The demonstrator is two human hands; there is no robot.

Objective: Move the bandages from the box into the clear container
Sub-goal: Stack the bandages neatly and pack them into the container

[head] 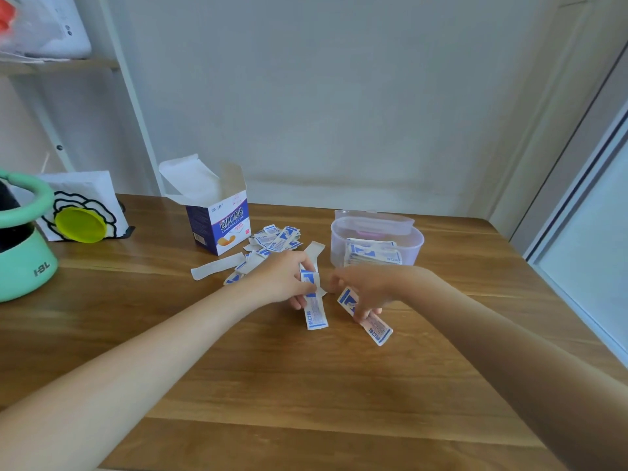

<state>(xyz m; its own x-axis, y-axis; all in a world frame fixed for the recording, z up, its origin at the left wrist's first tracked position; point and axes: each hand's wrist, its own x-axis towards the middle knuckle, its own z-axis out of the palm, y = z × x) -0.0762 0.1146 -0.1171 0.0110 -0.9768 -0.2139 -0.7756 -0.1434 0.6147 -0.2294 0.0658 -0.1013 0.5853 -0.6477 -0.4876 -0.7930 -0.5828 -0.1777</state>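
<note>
An open bandage box, blue and white, stands upright on the wooden table. A loose pile of wrapped bandages lies just right of it. The clear container sits further right with several bandages stacked inside. My left hand pinches a blue-and-white bandage strip hanging down in front of the pile. My right hand grips another bandage that slants down toward me, just in front of the container.
A mint-green round appliance stands at the left edge. Beside it sits a white bag with a yellow-green disc. A shelf upright rises behind the box. The wall runs along the table's far edge, and a window frame lies to the right.
</note>
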